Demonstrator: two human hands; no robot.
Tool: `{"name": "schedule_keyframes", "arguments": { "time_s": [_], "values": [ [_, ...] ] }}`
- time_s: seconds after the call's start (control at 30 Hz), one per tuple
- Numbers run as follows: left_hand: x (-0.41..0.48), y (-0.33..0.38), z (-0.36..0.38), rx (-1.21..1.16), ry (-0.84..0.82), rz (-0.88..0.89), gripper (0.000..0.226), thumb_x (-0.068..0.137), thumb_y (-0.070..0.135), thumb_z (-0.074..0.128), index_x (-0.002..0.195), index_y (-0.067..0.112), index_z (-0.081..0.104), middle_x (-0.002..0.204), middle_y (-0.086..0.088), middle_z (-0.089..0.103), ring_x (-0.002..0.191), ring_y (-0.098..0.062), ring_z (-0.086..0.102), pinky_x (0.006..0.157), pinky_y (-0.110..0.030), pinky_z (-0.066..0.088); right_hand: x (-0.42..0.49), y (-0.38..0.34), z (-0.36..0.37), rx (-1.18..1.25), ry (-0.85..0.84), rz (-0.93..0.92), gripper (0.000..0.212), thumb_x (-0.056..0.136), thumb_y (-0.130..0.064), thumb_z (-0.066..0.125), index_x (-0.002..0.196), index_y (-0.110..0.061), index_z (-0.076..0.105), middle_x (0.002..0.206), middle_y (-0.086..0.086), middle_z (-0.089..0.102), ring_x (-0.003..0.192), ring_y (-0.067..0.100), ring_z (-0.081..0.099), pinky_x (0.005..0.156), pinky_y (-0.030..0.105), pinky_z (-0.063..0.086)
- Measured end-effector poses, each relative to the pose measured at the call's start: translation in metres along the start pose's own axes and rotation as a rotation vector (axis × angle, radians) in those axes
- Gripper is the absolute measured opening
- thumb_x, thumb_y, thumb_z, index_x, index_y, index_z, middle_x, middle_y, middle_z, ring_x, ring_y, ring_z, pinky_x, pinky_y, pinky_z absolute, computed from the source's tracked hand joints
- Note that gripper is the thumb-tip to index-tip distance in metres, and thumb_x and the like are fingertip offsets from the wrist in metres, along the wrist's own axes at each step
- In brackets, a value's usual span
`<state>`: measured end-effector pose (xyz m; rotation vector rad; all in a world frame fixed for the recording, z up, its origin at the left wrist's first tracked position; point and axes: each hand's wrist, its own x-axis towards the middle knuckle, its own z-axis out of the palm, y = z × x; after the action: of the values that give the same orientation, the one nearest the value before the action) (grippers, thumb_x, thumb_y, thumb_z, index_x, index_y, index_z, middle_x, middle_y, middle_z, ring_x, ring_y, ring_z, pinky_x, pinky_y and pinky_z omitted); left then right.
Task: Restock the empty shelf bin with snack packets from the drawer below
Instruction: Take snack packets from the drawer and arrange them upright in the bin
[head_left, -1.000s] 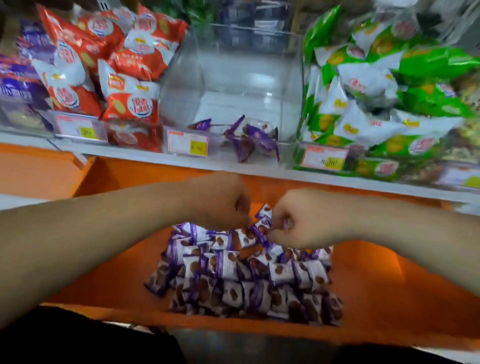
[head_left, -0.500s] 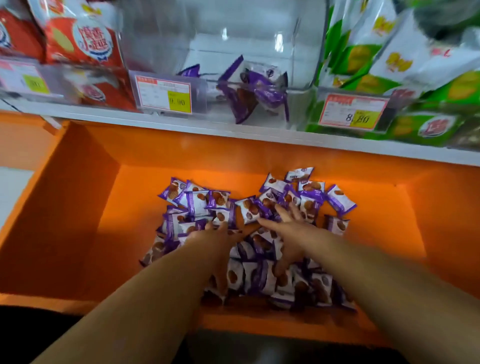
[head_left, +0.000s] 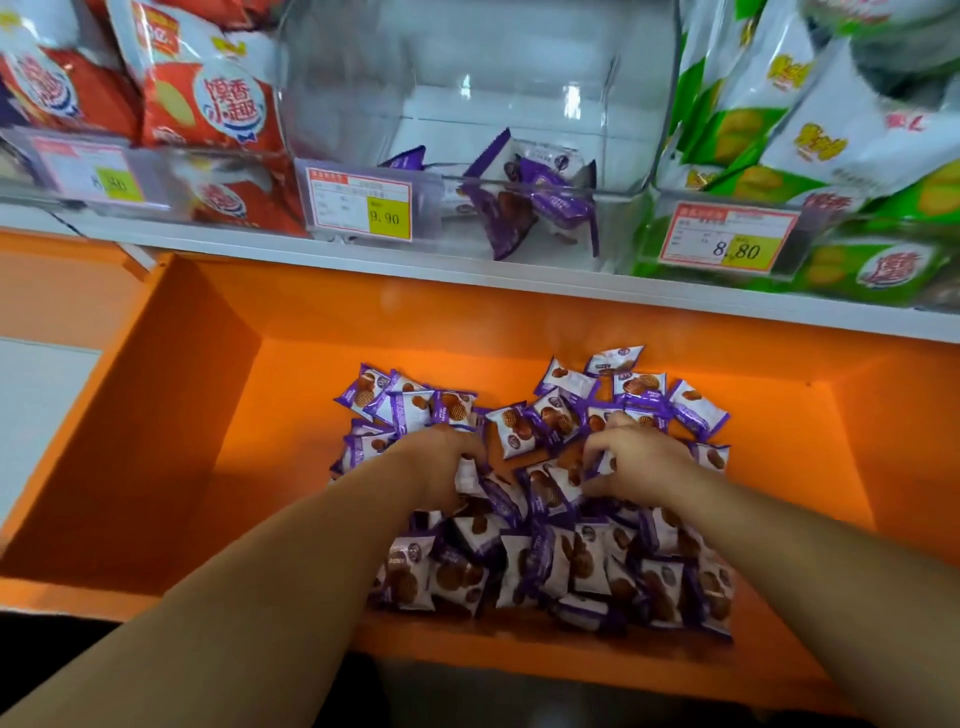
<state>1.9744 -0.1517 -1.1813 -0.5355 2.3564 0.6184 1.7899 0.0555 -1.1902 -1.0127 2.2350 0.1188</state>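
Fingers of the left hand (head_left: 447, 467) curl down into a heap of small purple-and-white snack packets (head_left: 545, 561), gathering a few against the palm. The right hand (head_left: 636, 462), just beside it, is likewise clawed round several. The heap lies in the open orange drawer (head_left: 197, 415), below the white shelf (head_left: 363, 260).

Each packet looks light, puffy and slick, so a loose handful would likely spill. Scooping from beneath with both hands cupped seems surest, and the biscuits inside may crack if squeezed.

Above, the clear plastic shelf bin (head_left: 467, 93) holds only a few of the same packets. Its price tag (head_left: 361, 205) reads 9.90. The neighbouring tag (head_left: 727, 241), under the green-and-white bags (head_left: 779, 130), reads 8.80. The red-and-white bags (head_left: 208, 104) on the left carry Chinese characters.
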Motion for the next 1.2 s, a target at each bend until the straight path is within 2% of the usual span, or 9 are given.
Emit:
{"name": "schedule_keyframes", "arguments": {
  "time_s": [0.17, 0.33, 0.43, 0.57, 0.73, 0.83, 0.93, 1.07, 1.2],
  "values": [
    [-0.016, -0.001, -0.025, -0.025, 0.081, 0.01, 0.067, 0.075, 0.016, 0.081, 0.134, 0.036, 0.055, 0.136, -0.002, 0.056, 0.11, -0.026, 0.061, 0.088, -0.039, 0.057, -0.019, -0.013, -0.041, 0.103, 0.008, -0.108, 0.021, 0.084, -0.059, 0.074, 0.094, -0.043, 0.065, 0.107, -0.017, 0.042, 0.107, 0.019, 0.057, 0.088, 0.04, 0.052],
    [-0.047, 0.009, -0.059, -0.053, 0.169, 0.046, 0.066, 0.076, 0.019, 0.082, 0.131, 0.042, 0.056, 0.132, -0.001, 0.049, 0.109, -0.028, 0.059, 0.087, -0.041, 0.058, -0.056, -0.039, -0.082, 0.28, 0.036, -0.245, 0.019, 0.085, -0.05, 0.076, 0.097, -0.037, 0.071, 0.106, -0.022, 0.046, 0.11, 0.013, 0.054, 0.106, 0.044, 0.044],
    [-0.078, 0.018, -0.087, -0.141, 0.255, 0.123, 0.064, 0.073, 0.024, 0.087, 0.127, 0.042, 0.058, 0.128, 0.004, 0.051, 0.101, -0.021, 0.058, 0.081, -0.035, 0.057, -0.092, -0.056, -0.109, 0.419, 0.076, -0.317, 0.017, 0.086, -0.041, 0.079, 0.095, -0.027, 0.075, 0.105, -0.017, 0.063, 0.101, -0.004, 0.058, 0.099, 0.036, 0.046],
    [-0.135, 0.033, -0.13, -0.144, 0.389, 0.24, 0.065, 0.075, 0.026, 0.088, 0.133, 0.034, 0.059, 0.127, 0.008, 0.053, 0.1, -0.01, 0.055, 0.084, -0.026, 0.049, -0.151, -0.083, -0.158, 0.572, 0.173, -0.413, 0.013, 0.083, -0.04, 0.081, 0.091, -0.031, 0.076, 0.098, -0.018, 0.072, 0.097, -0.005, 0.065, 0.093, 0.028, 0.05],
    [-0.204, 0.033, -0.184, -0.225, 0.584, 0.347, 0.062, 0.073, 0.029, 0.091, 0.127, 0.037, 0.061, 0.121, 0.017, 0.055, 0.092, 0.012, 0.058, 0.077, -0.009, 0.046, -0.197, -0.115, -0.23, 0.691, 0.482, -0.589, 0.004, 0.087, -0.027, 0.078, 0.089, -0.024, 0.076, 0.087, -0.017, 0.073, 0.084, -0.008, 0.064, 0.078, 0.01, 0.047],
    [-0.218, 0.037, -0.226, -0.214, 0.793, 0.374, 0.063, 0.069, 0.025, 0.093, 0.124, 0.033, 0.062, 0.119, 0.014, 0.058, 0.101, 0.002, 0.058, 0.087, -0.012, 0.043, -0.188, -0.132, -0.271, 0.71, 0.697, -0.629, 0.01, 0.09, -0.022, 0.077, 0.093, -0.012, 0.076, 0.083, -0.004, 0.073, 0.072, 0.0, 0.06, 0.069, 0.012, 0.046],
    [-0.208, 0.055, -0.272, -0.146, 0.909, 0.355, 0.06, 0.073, 0.026, 0.089, 0.128, 0.024, 0.063, 0.118, 0.008, 0.058, 0.106, -0.01, 0.057, 0.09, -0.021, 0.043, -0.154, -0.147, -0.306, 0.66, 0.801, -0.613, 0.014, 0.087, -0.025, 0.08, 0.092, -0.012, 0.076, 0.085, -0.006, 0.075, 0.078, 0.0, 0.063, 0.082, 0.022, 0.051],
    [-0.158, 0.067, -0.311, 0.115, 0.884, 0.258, 0.056, 0.073, 0.035, 0.083, 0.126, 0.032, 0.062, 0.117, 0.001, 0.062, 0.105, -0.022, 0.062, 0.09, -0.033, 0.051, -0.092, -0.155, -0.326, 0.384, 0.759, -0.508, 0.013, 0.085, -0.03, 0.082, 0.083, -0.02, 0.074, 0.077, -0.009, 0.067, 0.075, 0.006, 0.062, 0.08, 0.028, 0.053],
    [-0.115, 0.066, -0.313, 0.278, 0.555, 0.144, 0.067, 0.076, 0.033, 0.084, 0.136, 0.035, 0.055, 0.13, -0.001, 0.057, 0.112, -0.022, 0.059, 0.088, -0.028, 0.047, -0.042, -0.147, -0.31, 0.159, 0.46, -0.336, 0.014, 0.091, -0.04, 0.072, 0.08, -0.035, 0.065, 0.088, 0.004, 0.07, 0.08, 0.026, 0.068, 0.079, 0.04, 0.059]
  ]
}}
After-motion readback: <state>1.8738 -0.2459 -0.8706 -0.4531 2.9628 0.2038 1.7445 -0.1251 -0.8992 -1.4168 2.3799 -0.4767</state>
